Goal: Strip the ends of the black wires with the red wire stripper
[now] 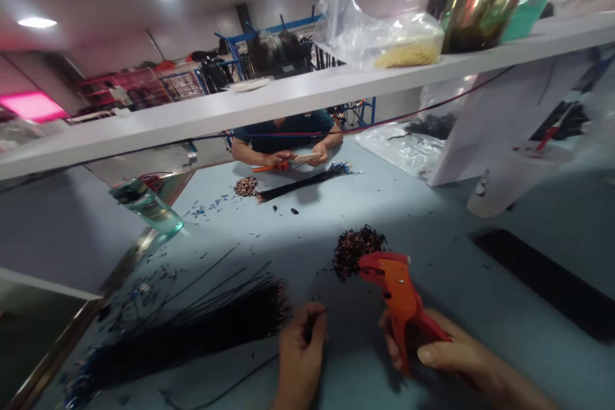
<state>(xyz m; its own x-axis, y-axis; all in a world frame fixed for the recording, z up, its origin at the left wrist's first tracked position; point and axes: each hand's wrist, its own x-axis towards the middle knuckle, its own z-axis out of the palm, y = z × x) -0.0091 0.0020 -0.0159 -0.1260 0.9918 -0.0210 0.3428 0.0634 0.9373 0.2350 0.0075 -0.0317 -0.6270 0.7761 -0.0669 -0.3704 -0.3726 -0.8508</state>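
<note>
While right hand (pixel 454 349) clasps red-orange pliers (pixel 401 298), left hand (pixel 301 346) pinches black wire (pixel 254 373)

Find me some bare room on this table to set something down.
The widest bare patch of table lies between the dark scrap pile and the long black strip, bar a few specks. A narrower gap runs between your left hand and the pliers. The left side is crowded: black wires and loose blue bits.
</note>
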